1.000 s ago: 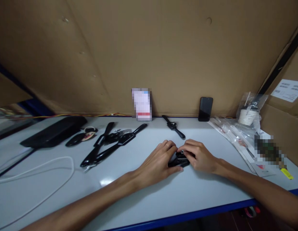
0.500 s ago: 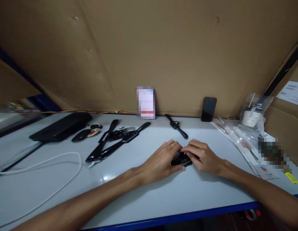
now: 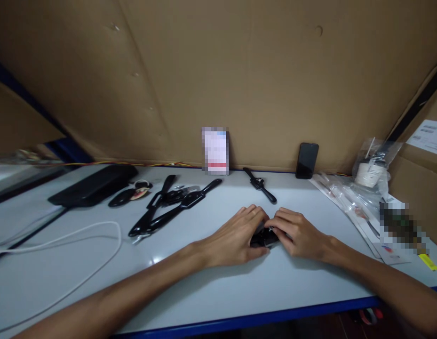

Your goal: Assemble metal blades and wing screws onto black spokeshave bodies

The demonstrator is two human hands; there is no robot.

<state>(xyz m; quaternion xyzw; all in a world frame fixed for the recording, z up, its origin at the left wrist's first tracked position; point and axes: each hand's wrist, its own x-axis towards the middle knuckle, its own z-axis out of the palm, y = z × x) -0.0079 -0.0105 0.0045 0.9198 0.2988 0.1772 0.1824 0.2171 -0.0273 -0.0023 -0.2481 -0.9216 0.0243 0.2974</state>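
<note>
My left hand [image 3: 241, 235] curls around a small black part [image 3: 263, 237] just above the table; my fingers hide much of its shape. From the other side my right hand [image 3: 290, 230] pinches at the same part, thumb and fingertips closed by a tiny shiny spot that looks like a screw. Beyond my hands lies a black spokeshave [image 3: 259, 185] with two handles. To the left are two larger black spokeshave bodies [image 3: 185, 205], their ends crossing, with small black pieces [image 3: 174, 195] in clear plastic between them.
A phone [image 3: 306, 160] and a blurred card [image 3: 216, 151] lean on the cardboard wall. Plastic packets [image 3: 355, 216] and a bagged cup [image 3: 368, 174] stand right. On the left are a black case [image 3: 94, 186], a black mouse-shaped object [image 3: 121, 197] and a white cable [image 3: 108, 223].
My right fingertips have shifted slightly over the black part, which now looks tilted differently. Both hands stay in nearly the same place. The whole view has moved a little.
</note>
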